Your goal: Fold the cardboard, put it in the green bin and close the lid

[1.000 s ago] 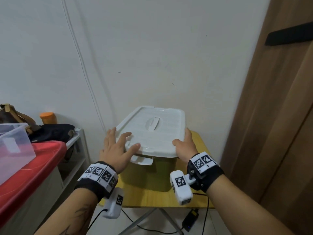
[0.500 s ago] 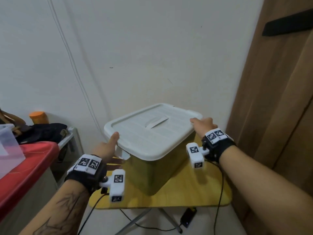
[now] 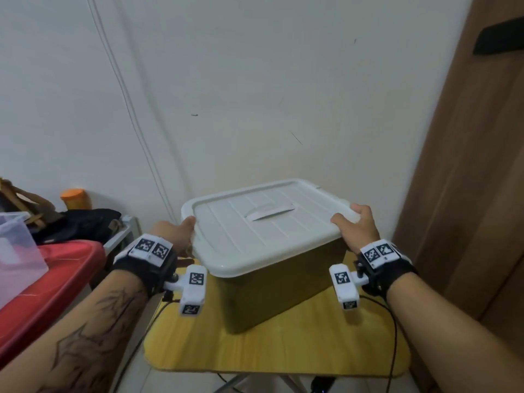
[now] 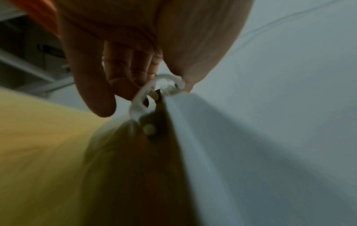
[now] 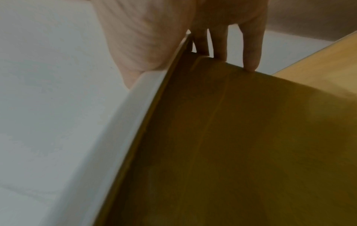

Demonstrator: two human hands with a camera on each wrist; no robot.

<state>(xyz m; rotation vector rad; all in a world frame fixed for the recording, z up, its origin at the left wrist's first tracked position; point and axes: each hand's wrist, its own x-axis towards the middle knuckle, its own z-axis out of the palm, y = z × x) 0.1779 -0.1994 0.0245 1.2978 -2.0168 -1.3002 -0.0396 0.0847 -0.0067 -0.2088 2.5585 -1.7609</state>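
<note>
So the green bin [image 3: 279, 290] sits on the little yellow wooden table [image 3: 283, 355], turned a bit so one corner points toward the camera, with the pale grey lid [image 3: 263, 228] sitting on top of it. No cardboard visible anywhere in these shots; if it's inside, the lid hides it.

The left hand [image 3: 177, 236] is on the bin's left end. Thumb lies on the lid edge, and the left wrist view shows the fingers [image 4: 133, 68] curled down at the white latch clip [image 4: 152, 91] on that side, so it's grasping there. The right hand [image 3: 357, 231] is at the far right corner, thumb on top of the lid, fingers [image 5: 251, 50] reaching down under the rim against the green wall, so it's gripping the lid edge too.

Around it: a red-topped surface [image 3: 54, 282] on the left with a clear plastic tub [image 3: 17, 245] on it, then some dark fabric [image 3: 85, 222], a brown bag [image 3: 19, 197] and an orange-capped jar [image 3: 74, 198] back by the white wall [image 3: 255, 95]. A thin cable [image 3: 127, 109] runs down that wall behind the bin. A wooden door [image 3: 467, 194] closes in the right side, near the table edge. Black wires [image 3: 392, 336] hang from the wrist rigs under the table.
</note>
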